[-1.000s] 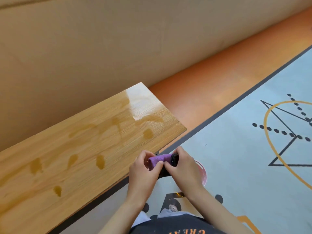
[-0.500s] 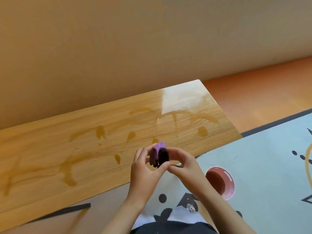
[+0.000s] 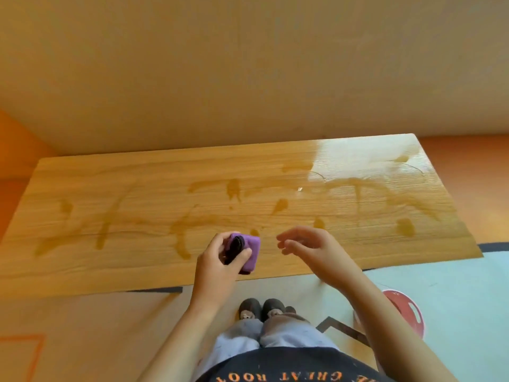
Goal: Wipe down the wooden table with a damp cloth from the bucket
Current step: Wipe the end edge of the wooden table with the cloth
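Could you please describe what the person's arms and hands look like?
Both forearms are bare, with no sleeves in view. The left hand and right hand wear no gloves, and no ring, watch or bracelet shows. The top is dark with orange lettering.

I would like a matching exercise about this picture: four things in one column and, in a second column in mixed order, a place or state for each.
1 cloth
2 right hand
3 bucket
4 table

a on the floor, to the right
b streaked with brown stains
c gripped by the left hand
d open, holding nothing

Pairs: 1-c, 2-d, 3-a, 4-b
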Action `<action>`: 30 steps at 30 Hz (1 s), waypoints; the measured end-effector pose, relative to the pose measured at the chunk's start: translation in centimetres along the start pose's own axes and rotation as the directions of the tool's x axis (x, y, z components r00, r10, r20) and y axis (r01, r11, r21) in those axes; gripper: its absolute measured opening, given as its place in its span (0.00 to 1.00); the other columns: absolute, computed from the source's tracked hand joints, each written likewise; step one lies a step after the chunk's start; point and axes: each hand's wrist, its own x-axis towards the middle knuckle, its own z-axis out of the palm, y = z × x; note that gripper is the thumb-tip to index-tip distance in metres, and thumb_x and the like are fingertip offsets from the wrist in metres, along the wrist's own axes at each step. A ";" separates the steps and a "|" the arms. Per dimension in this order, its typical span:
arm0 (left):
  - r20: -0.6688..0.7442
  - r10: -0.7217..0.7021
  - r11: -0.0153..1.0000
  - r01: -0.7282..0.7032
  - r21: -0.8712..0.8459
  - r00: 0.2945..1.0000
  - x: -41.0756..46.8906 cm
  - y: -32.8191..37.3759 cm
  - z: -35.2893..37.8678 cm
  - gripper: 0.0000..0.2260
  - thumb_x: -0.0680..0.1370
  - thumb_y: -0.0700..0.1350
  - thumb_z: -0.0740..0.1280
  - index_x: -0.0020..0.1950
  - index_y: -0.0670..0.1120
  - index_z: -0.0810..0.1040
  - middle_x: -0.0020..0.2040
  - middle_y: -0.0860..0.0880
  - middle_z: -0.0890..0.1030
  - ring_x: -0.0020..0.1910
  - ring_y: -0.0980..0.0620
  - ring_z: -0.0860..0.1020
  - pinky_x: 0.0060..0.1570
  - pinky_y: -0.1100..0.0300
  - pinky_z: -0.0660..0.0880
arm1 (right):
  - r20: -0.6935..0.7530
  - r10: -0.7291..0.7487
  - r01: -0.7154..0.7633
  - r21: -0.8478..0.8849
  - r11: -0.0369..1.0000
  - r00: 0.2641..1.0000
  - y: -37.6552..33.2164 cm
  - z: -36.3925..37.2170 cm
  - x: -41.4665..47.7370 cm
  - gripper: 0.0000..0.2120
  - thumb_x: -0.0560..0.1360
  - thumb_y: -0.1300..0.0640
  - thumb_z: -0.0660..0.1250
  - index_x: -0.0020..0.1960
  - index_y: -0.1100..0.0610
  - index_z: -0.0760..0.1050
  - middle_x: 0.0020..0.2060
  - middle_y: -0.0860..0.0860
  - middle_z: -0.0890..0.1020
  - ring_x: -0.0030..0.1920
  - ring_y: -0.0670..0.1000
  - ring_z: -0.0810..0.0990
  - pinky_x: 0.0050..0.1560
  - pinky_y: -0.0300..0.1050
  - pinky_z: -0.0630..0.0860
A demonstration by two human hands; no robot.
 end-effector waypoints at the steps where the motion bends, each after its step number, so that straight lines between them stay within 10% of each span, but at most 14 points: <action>1: -0.041 -0.031 0.999 0.030 -0.012 0.999 0.3 -0.7 -0.8 0.11 0.73 0.40 0.73 0.49 0.54 0.77 0.46 0.54 0.82 0.46 0.61 0.79 0.44 0.67 0.72 | -0.012 -0.005 0.003 -0.126 0.992 1.000 0.5 -0.5 0.5 0.07 0.77 0.56 0.64 0.52 0.50 0.79 0.46 0.45 0.84 0.47 0.42 0.81 0.55 0.44 0.78; 6: -0.235 -0.151 0.987 0.132 -0.095 0.960 0.8 -2.8 -5.1 0.11 0.72 0.41 0.73 0.49 0.54 0.76 0.49 0.52 0.81 0.49 0.54 0.79 0.50 0.59 0.72 | 0.135 0.116 -0.033 -0.499 0.866 0.984 1.7 -1.3 2.9 0.13 0.77 0.50 0.63 0.61 0.50 0.74 0.52 0.47 0.81 0.50 0.46 0.79 0.52 0.42 0.76; 19: -0.441 -0.277 0.960 0.265 -0.091 0.854 -1.8 -8.0 -10.3 0.11 0.73 0.40 0.71 0.51 0.53 0.76 0.49 0.54 0.80 0.51 0.55 0.78 0.47 0.60 0.73 | 0.555 -0.008 0.389 -0.573 0.721 0.832 -1.7 7.1 7.9 0.17 0.78 0.52 0.63 0.65 0.51 0.70 0.57 0.47 0.79 0.55 0.47 0.78 0.57 0.45 0.76; 30: -0.395 -0.282 0.954 0.299 -0.018 0.874 1.7 -14.1 -24.5 0.13 0.74 0.41 0.72 0.51 0.57 0.75 0.50 0.56 0.80 0.52 0.57 0.78 0.49 0.57 0.75 | 0.558 -0.045 0.417 -0.561 0.715 0.828 -8.0 22.3 13.8 0.18 0.77 0.51 0.63 0.67 0.49 0.69 0.61 0.47 0.76 0.59 0.50 0.76 0.57 0.49 0.75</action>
